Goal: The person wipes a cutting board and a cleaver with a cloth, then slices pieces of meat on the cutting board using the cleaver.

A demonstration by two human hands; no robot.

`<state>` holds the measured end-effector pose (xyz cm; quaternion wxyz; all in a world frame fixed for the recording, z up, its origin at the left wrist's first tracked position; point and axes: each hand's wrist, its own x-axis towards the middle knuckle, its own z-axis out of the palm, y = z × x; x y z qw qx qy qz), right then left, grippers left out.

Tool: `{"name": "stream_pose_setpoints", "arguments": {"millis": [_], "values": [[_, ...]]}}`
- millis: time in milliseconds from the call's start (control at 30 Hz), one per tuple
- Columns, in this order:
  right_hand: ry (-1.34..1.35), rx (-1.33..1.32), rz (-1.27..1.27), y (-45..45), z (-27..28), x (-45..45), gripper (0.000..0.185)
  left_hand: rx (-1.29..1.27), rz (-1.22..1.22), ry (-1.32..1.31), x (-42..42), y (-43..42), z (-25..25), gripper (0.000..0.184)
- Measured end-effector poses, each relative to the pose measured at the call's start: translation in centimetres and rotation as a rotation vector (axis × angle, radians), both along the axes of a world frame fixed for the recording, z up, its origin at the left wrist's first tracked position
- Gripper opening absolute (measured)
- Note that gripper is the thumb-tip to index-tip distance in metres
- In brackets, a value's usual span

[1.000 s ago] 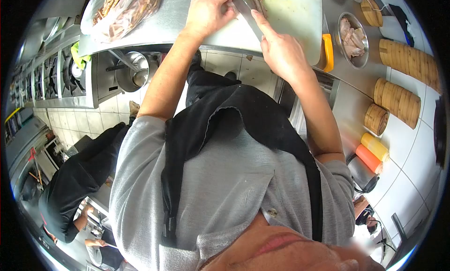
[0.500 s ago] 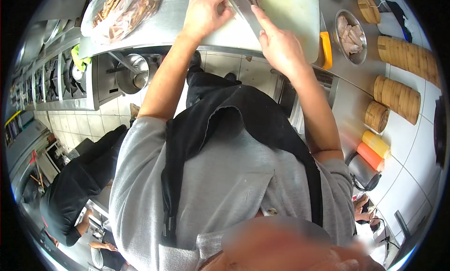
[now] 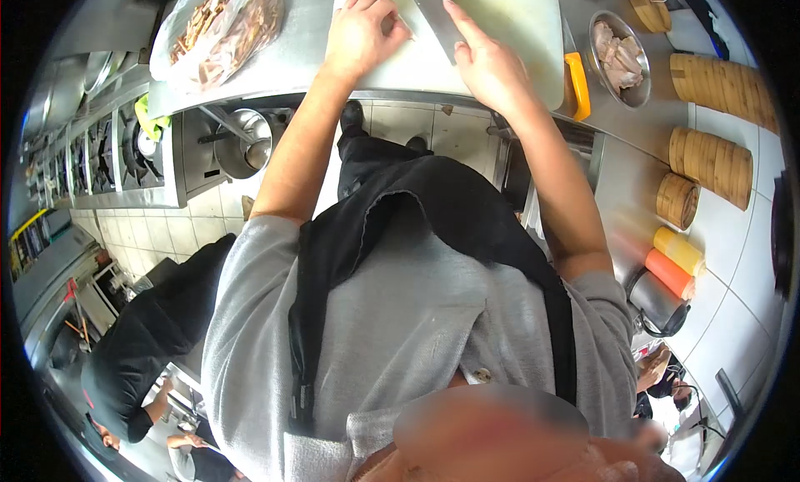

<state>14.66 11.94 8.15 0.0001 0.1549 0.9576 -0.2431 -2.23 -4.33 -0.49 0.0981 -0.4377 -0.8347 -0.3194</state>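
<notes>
My right hand [image 3: 493, 72] grips a knife [image 3: 435, 17] with a broad metal blade, its index finger stretched along the blade. The blade lies over a pale cutting board [image 3: 525, 32], and its far end runs out of the top of the view. A small bit of dark food shows beside the blade at the top edge. My left hand [image 3: 363, 35] rests on the board to the left of the knife, fingers curled and thumb bent inward. What it holds, if anything, is hidden.
A plastic bag of brown strips [image 3: 225, 32] lies left on the counter. To the right are an orange handle-like object [image 3: 577, 86], a metal bowl of pale meat [image 3: 618, 57], bamboo steamers [image 3: 712, 169] and sauce bottles [image 3: 669, 272]. A person in black [image 3: 150, 340] stands lower left.
The whole view has shifted slightly. Less of the dark food by the blade is visible at the top edge. Both hands keep nearly the same posture, with the knife still in my right hand.
</notes>
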Motion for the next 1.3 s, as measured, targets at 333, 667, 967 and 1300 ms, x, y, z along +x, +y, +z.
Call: {"name": "stream_pose_setpoints", "arguments": {"millis": [333,667,967,1300], "values": [[0.205,-0.573,-0.233,3.1,-2.7,4.0,0.061,-0.296,-0.189,0.119,-1.6,-0.9,3.8,0.017],[0.201,-0.612,-0.322,4.0,-2.2,5.6,0.061,-0.23,-0.241,0.225,-4.3,6.3,6.3,0.027],[0.364,-0.822,-0.36,6.6,-5.6,5.5,0.068,-0.349,-0.622,0.325,-1.8,8.1,4.3,0.046],[0.35,-0.838,-0.388,8.3,-6.1,5.7,0.074,-0.593,-0.488,0.414,-0.6,7.8,6.9,0.012]]}}
